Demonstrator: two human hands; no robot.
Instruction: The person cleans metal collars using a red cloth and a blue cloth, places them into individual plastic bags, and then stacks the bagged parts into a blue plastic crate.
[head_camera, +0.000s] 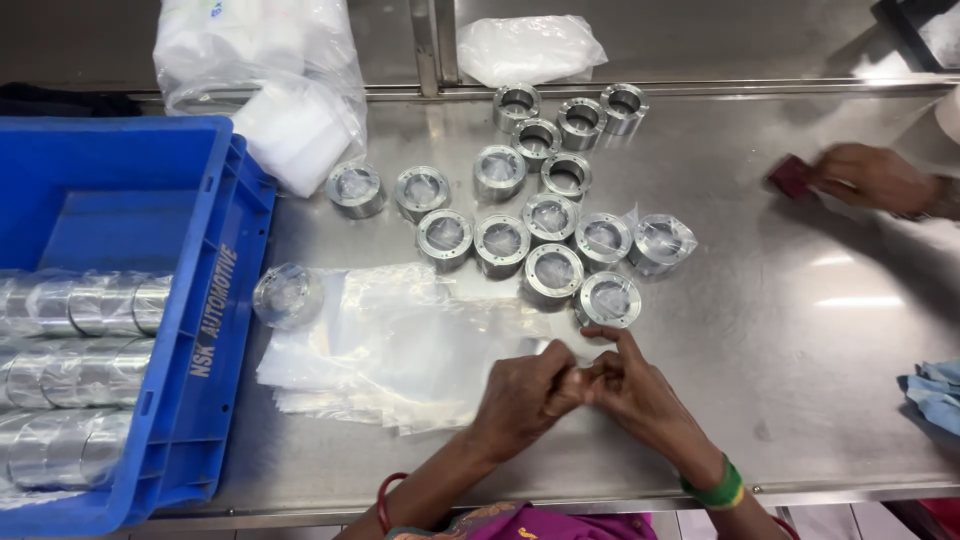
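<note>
Steel worktop (800, 330), blue crate (120, 200) of wrapped rings at its left edge. Stack of clear bags (390, 350) near the front edge, metal rings (553, 272) clustered mid-top. Step looks like peeling one bag off the stack — next move needs its mouth opened. Left hand (520, 395) and right hand (635, 385) both nearly closed, fingertips pinching the bag's edge. Another person's hand (870, 178) far right.
</note>
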